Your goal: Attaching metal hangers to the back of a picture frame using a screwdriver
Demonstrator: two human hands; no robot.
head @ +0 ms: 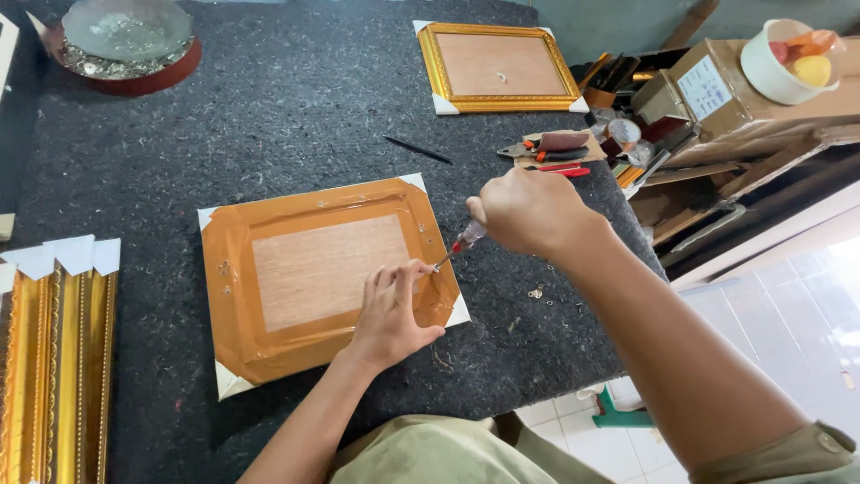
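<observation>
A picture frame is laid back side up on the dark felt-covered counter, near the front edge and slightly left of centre, its border sealed with brown tape and its corners capped in white. The long axis of the frame runs left to right, tilted so that the right end lies somewhat farther away than the left. A screwdriver is held in the right hand, whose grip is closed fully round the handle; the shaft slopes down and to the left, with its tip met at the right border of the frame. The left hand rests on the frame, fingers curled and pinched together at the tip, apparently on a small fitting that is too small to be made out. Several risks are judged to apply. The tip could slip off the fitting if the shaft is tilted further, and the fingertips beside it would then be struck. The tape or backing board could be scratched or pierced by such a slip. The frame could slide on the felt if the steadying pressure is eased. Loose small hardware lies on the counter just right of the frame. A second gold frame lies at the far side, well apart.
</observation>
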